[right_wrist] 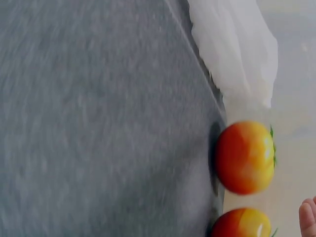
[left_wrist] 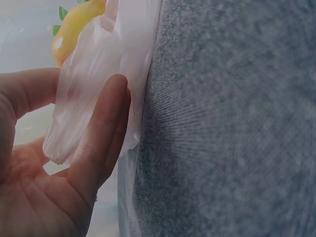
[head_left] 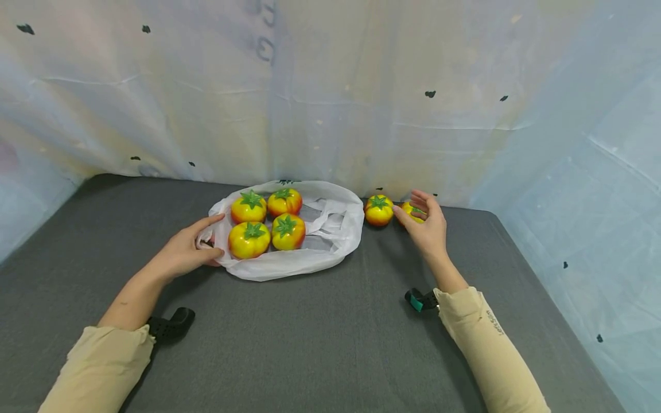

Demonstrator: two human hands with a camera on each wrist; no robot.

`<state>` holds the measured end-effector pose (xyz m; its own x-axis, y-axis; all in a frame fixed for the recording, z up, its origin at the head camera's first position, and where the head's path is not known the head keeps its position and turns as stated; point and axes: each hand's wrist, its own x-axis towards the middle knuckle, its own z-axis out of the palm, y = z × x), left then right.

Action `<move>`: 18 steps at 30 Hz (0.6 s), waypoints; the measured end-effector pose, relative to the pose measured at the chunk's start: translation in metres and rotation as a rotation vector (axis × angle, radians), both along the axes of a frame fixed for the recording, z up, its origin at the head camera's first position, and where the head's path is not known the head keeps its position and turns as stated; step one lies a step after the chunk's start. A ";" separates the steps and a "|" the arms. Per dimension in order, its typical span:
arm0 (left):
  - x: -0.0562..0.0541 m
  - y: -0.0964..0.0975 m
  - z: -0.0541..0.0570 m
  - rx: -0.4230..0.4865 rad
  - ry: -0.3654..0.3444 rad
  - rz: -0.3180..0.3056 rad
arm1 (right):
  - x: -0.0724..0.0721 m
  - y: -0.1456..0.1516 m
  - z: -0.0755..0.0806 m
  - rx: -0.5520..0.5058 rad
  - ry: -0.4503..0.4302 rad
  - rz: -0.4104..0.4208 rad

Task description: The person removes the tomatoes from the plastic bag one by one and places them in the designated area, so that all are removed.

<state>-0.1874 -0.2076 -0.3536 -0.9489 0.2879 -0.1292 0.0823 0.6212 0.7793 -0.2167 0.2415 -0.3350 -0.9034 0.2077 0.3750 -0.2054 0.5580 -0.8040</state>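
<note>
A white plastic bag (head_left: 330, 261) lies spread open at the middle of the table with several yellow-red toy tomatoes (head_left: 249, 240) in it. My left hand (head_left: 188, 246) grips the bag's left end, thumb on one side and fingers on the other; the bunched plastic (left_wrist: 81, 108) shows between them in the left wrist view. To the right of the bag stand two more tomatoes, one close to its edge (head_left: 378, 210) and one farther right (head_left: 411, 211), partly hidden by my right hand (head_left: 427, 226). That hand hovers over the right tomato with its fingers loosely spread, holding nothing.
A dark grey cloth covers the table (head_left: 330, 344). Pale plastic sheeting (head_left: 330, 103) hangs behind the far edge, close to the two loose tomatoes, and more sheeting (head_left: 594, 172) hangs at the right. A black wrist camera (head_left: 172, 324) sits on the left wrist.
</note>
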 end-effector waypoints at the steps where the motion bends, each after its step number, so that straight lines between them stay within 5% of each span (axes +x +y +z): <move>1: 0.000 0.000 0.000 0.002 -0.003 0.001 | 0.001 -0.003 0.001 0.002 0.001 0.010; 18: 0.000 0.001 0.001 0.006 0.013 -0.007 | 0.005 -0.039 0.007 -0.017 -0.009 0.194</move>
<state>-0.1874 -0.2066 -0.3521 -0.9484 0.2954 -0.1149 0.0971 0.6160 0.7817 -0.2115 0.2022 -0.3275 -0.9304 0.0359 0.3649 -0.3006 0.4950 -0.8152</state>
